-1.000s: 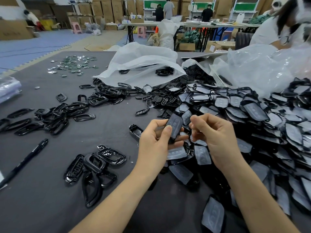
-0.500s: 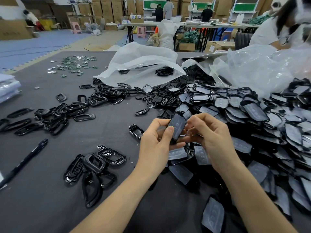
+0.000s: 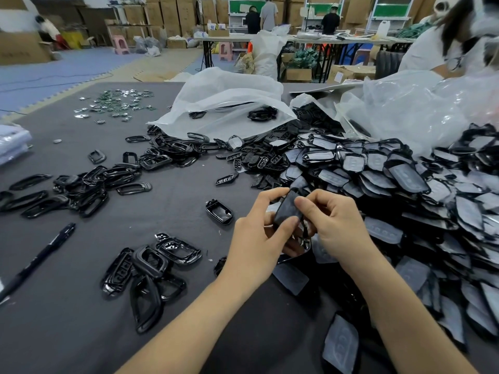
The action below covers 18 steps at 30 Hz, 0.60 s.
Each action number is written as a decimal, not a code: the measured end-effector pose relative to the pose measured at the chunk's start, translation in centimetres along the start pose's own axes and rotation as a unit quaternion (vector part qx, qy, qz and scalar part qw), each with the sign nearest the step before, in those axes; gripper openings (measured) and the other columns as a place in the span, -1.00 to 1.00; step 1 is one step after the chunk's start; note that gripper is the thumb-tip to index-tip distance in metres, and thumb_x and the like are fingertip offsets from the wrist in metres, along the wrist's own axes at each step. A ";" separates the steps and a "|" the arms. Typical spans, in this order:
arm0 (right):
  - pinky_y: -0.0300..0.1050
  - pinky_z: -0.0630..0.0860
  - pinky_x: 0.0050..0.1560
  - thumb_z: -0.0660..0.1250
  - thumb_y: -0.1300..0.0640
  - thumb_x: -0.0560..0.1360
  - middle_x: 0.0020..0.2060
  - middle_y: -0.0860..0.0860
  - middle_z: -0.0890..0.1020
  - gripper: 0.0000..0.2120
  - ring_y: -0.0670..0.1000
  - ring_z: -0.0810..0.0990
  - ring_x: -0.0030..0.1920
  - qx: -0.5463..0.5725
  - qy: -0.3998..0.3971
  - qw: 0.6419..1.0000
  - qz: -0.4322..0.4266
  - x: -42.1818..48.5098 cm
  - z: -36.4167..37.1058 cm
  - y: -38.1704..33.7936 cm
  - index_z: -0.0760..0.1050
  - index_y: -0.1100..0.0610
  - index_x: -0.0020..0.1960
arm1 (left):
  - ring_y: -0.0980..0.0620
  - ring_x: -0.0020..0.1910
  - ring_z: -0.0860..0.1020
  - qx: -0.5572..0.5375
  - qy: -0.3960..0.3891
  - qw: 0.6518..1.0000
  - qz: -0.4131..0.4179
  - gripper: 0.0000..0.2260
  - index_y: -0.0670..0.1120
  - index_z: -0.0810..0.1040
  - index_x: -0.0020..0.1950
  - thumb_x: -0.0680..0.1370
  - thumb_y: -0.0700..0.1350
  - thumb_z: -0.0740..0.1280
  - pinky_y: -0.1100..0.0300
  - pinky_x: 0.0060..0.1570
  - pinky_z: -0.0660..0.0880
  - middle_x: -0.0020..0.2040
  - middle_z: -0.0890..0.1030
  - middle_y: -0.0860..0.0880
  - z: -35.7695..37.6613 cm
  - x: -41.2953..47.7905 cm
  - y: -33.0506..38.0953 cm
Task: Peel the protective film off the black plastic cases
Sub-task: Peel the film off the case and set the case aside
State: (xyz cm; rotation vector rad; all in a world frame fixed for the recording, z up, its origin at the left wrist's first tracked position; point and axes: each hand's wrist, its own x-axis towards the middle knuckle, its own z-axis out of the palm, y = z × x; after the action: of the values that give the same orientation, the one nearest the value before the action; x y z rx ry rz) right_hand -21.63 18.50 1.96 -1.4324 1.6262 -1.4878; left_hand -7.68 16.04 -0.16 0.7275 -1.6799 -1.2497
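Right now both hands meet over the near middle of the bench (image 3: 81, 333), at the edge of the big pile. The left hand (image 3: 259, 238) grips one black case (image 3: 287, 209), held up off the bench and tilted. Its thumb presses on the lower end of the face and its fingers curl round behind the top. The right hand (image 3: 340, 225) is closed on the same case, with fingertips (image 3: 301, 203) pinching at the upper right edge. Whether they have caught the film or only the plastic is too small to tell.

To the right lies the pile of film-covered cases (image 3: 378, 171) — grey, cloudy faces overlapping one another, running from the far plastic bags to the near edge. Some lie directly under the hands.

Left of the hands, a single glossy case (image 3: 219, 211) lies alone on the grey surface. Nearer, a small cluster of shiny black cases (image 3: 151, 263) sits together, touching and overlapping. Farther left is a loose heap of black frames (image 3: 94, 182), and a black pen (image 3: 40, 260) lies at an angle near the left edge.

At the far side a white plastic bag (image 3: 224, 103) lies slumped with black parts spilling from beneath it — beside it, a scatter of small green and silver parts (image 3: 118, 103).
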 end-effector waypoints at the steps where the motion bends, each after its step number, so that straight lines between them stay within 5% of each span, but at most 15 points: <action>1: -0.07 0.33 -0.35 0.36 0.18 0.52 -0.52 0.03 0.45 -0.72 0.03 0.38 -0.44 -0.003 -0.004 1.000 0.000 0.0 0.0 0.0 0.49 0.09 -0.37 | -0.06 -0.40 0.66 -0.023 -0.004 1.000 -0.016 -0.64 0.31 0.46 0.06 0.58 -0.22 0.32 0.15 -0.38 0.59 -0.26 0.68 -0.03 0.0 0.0 0.0; 7: -0.17 0.43 -0.51 0.34 0.15 0.53 -0.45 0.13 0.56 -0.85 0.01 0.48 -0.54 0.094 -0.028 0.995 0.022 -0.4 0.2 -0.2 0.49 0.17 -0.19 | -0.08 -0.48 0.61 -0.125 -0.050 0.989 -0.068 -0.70 0.05 0.45 0.14 0.59 -0.35 0.27 0.22 -0.44 0.54 -0.37 0.63 -0.11 0.0 0.4 0.0; 18: -0.23 0.39 -0.32 0.37 0.19 0.52 -0.46 -0.11 0.59 -0.87 -0.19 0.49 -0.43 -0.025 0.005 0.999 -0.036 -0.1 0.1 0.5 0.53 0.05 -0.20 | -0.07 -0.51 0.59 -0.143 -0.083 0.982 -0.086 -0.68 0.05 0.42 0.19 0.58 -0.33 0.30 0.24 -0.48 0.51 -0.39 0.60 -0.11 0.4 0.2 -0.1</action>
State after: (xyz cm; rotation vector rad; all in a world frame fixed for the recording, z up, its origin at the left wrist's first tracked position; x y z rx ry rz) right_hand -21.65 18.43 1.42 -1.5286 1.6441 -1.5052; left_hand -8.07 16.02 -0.21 0.6155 -1.5476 -1.6732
